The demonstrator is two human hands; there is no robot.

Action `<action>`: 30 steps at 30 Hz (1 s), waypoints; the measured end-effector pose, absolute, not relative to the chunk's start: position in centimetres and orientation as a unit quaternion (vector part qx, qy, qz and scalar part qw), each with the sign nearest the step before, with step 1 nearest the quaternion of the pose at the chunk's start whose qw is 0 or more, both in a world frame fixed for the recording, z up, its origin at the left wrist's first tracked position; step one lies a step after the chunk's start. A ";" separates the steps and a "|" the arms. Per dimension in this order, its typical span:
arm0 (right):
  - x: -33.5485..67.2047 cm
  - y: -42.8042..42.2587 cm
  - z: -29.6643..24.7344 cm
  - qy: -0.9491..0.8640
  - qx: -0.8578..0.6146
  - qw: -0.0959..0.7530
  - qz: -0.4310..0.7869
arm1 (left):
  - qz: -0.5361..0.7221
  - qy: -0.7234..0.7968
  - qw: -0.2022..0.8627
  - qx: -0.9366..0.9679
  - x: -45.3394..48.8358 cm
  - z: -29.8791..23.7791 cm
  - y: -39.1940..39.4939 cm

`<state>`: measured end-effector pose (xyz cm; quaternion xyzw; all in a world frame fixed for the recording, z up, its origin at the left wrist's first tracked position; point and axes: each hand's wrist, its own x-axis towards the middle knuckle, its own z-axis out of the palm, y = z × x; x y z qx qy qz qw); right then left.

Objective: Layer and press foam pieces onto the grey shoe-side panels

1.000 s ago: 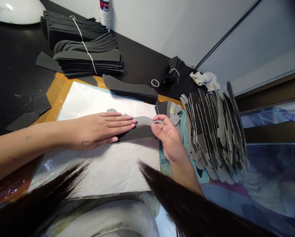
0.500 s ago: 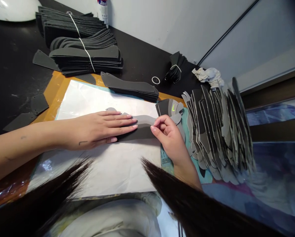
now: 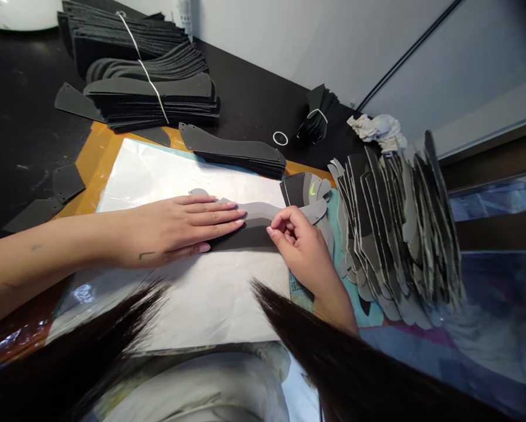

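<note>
My left hand (image 3: 179, 225) lies flat, fingers together, on a shaped dark-grey foam-like cutout (image 3: 245, 237) with a lighter grey layer along its upper edge, resting on a white sheet (image 3: 192, 299). My right hand (image 3: 300, 243) is curled at the cutout's right end, thumb and forefinger close together, with nothing visible between them. Just beyond those fingers lies a small pile of grey pieces (image 3: 302, 190) with a lime-green logo. A tall leaning stack of grey-and-black cutouts (image 3: 390, 234) stands to the right of my right hand.
Bundles of dark cutouts tied with elastic (image 3: 148, 94) and a loose stack (image 3: 231, 149) lie on the black table (image 3: 25, 117). There are also a rubber band (image 3: 280, 138) and a crumpled cloth (image 3: 379, 132). Strands of my hair (image 3: 91, 346) hang across the lower view.
My right hand has let go of the cutout's right end and curled its fingers, moving slightly right. My left hand stays pressed on the cutout. The view has tilted a little.
</note>
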<state>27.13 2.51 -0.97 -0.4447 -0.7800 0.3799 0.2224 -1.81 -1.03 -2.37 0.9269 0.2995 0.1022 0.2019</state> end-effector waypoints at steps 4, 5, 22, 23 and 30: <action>27.3 2.5 -1.0 -0.783 -0.442 0.220 0.379 | 0.096 0.304 0.217 0.923 -1.9 -2.1 -1.0; 27.3 2.5 -1.1 -0.784 -0.443 0.220 0.376 | 0.096 0.302 0.217 0.923 -1.9 -2.1 -1.0; 26.5 2.5 -1.6 -0.796 -0.445 0.228 0.340 | 0.120 0.346 0.086 0.927 0.2 -3.7 -3.9; 26.5 2.5 -1.7 -0.796 -0.445 0.228 0.340 | 0.124 0.352 0.079 0.924 0.3 -3.9 -4.1; 26.4 2.6 -1.6 -0.798 -0.448 0.219 0.337 | 0.103 0.397 0.060 0.910 0.8 -3.5 -5.4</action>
